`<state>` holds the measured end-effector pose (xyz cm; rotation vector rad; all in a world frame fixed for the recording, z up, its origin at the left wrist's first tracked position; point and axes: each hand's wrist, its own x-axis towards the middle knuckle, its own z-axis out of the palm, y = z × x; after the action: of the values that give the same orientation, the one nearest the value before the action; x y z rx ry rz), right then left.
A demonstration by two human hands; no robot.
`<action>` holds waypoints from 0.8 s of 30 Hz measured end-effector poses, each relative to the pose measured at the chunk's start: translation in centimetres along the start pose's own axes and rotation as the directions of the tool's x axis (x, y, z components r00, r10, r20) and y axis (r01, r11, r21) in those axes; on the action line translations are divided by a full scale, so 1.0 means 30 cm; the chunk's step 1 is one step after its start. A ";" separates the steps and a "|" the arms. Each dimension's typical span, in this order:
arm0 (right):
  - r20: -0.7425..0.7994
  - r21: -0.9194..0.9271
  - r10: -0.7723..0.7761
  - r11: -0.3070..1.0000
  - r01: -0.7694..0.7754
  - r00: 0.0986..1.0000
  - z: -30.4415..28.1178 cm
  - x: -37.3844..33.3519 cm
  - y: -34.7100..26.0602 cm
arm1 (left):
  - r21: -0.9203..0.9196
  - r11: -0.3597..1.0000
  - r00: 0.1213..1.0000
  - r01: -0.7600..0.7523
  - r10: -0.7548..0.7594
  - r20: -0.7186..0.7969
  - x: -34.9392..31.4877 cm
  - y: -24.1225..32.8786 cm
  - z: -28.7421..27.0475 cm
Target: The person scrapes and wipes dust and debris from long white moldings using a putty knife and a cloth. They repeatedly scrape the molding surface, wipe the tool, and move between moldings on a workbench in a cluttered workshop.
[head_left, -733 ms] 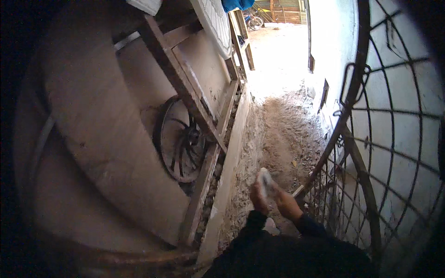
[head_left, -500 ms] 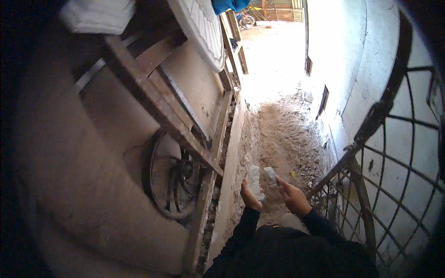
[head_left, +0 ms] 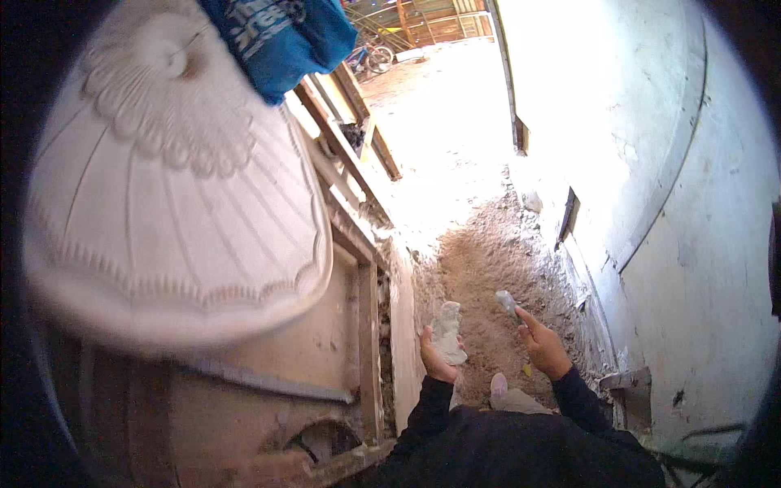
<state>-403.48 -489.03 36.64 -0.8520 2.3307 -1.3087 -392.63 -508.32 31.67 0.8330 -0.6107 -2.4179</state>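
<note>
White scalloped panel (head_left: 203, 252) left of left hand (head_left: 437, 360).

Tool (head_left: 506, 302) partly hidden by right hand (head_left: 545, 348); blue cloth (head_left: 286, 49) cropped above.

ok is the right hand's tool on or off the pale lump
Off: dirt ground shows between the tool and the pale lump in the left hand.

A rough, workshop-like passage (head_left: 472, 260): the bare dirt floor (head_left: 486, 350) ran between timber framing (head_left: 370, 350) and a pale wall (head_left: 691, 301), beside a large white fluted moulding (head_left: 203, 232).
</note>
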 end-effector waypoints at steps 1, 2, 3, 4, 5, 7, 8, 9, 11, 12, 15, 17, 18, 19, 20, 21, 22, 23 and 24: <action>0.032 -0.033 0.020 0.999 -0.019 0.999 -0.029 0.064 -0.018 | 0.000 1.000 1.000 0.015 -0.015 -0.003 0.077 0.038 0.045; 0.033 -0.057 0.021 0.998 -0.019 0.999 -0.046 0.122 -0.020 | -0.036 0.999 1.000 0.003 -0.003 -0.006 0.142 0.051 0.111; 0.051 -0.059 0.028 0.998 -0.025 0.998 -0.068 0.167 -0.032 | -0.027 0.999 1.000 0.029 -0.029 0.005 0.200 0.060 0.165; 0.071 -0.061 0.036 0.998 -0.031 0.997 -0.087 0.207 -0.055 | -0.018 0.998 0.998 0.054 -0.053 0.016 0.255 0.069 0.216; 0.089 -0.056 0.030 0.998 -0.025 0.996 -0.098 0.261 -0.083 | -0.004 0.998 0.997 0.065 -0.065 0.031 0.318 0.083 0.264; 0.113 -0.052 -0.020 0.998 0.026 0.993 -0.112 0.375 -0.104 | 0.007 0.998 0.994 0.060 -0.060 0.091 0.436 0.098 0.344; 0.100 -0.082 -0.049 0.995 0.058 0.994 -0.108 0.432 -0.105 | 0.001 0.997 0.992 0.078 -0.077 0.104 0.492 0.101 0.375; 0.088 -0.111 -0.079 0.990 0.089 0.993 -0.107 0.494 -0.108 | -0.007 0.995 0.989 0.096 -0.094 0.117 0.553 0.105 0.403; 0.073 -0.140 -0.071 0.987 0.081 0.995 -0.112 0.644 -0.117 | -0.037 0.984 0.978 0.176 -0.171 0.118 0.701 0.114 0.451; 0.066 -0.154 -0.069 0.985 0.078 0.995 -0.111 0.726 -0.110 | -0.053 0.975 0.971 0.214 -0.207 0.119 0.778 0.121 0.475; -0.015 -0.205 -0.114 0.973 0.108 0.993 -0.091 1.015 -0.051 | -0.074 0.980 0.981 0.184 -0.178 0.079 0.977 0.133 0.630; 0.030 -0.240 -0.069 0.968 0.074 0.997 -0.077 1.238 -0.033 | 0.002 0.999 0.995 0.049 -0.049 0.083 1.150 0.152 0.702; 0.045 -0.261 -0.051 0.963 0.061 0.998 -0.076 1.358 -0.033 | 0.036 0.999 0.995 -0.021 0.018 0.096 1.243 0.175 0.743; 0.040 -0.255 -0.059 0.965 0.067 0.997 -0.081 1.478 -0.032 | 0.051 0.999 0.991 -0.015 0.008 0.133 1.349 0.211 0.788; 0.054 -0.247 -0.062 0.966 0.074 0.997 -0.087 1.583 -0.036 | 0.063 0.998 0.989 -0.008 -0.001 0.150 1.438 0.252 0.825; 0.066 -0.239 -0.065 0.968 0.079 0.996 -0.102 1.685 -0.044 | 0.074 0.997 0.986 -0.002 -0.011 0.168 1.523 0.285 0.866; 0.053 -0.228 -0.104 0.967 0.113 0.993 -0.127 1.781 -0.051 | 0.080 0.997 0.987 0.002 -0.015 0.157 1.602 0.306 0.910; 0.041 -0.212 -0.139 0.967 0.144 0.990 -0.152 1.869 -0.046 | 0.092 0.996 0.990 0.007 -0.021 0.142 1.669 0.324 0.958; 0.026 -0.197 -0.173 0.965 0.174 0.985 -0.180 1.954 -0.040 | 0.104 0.994 0.991 0.014 -0.027 0.128 1.735 0.339 1.007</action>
<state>-450.88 -523.75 40.57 -1.1450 2.4566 -1.1458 -444.96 -539.41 36.33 0.7308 -0.7857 -2.4908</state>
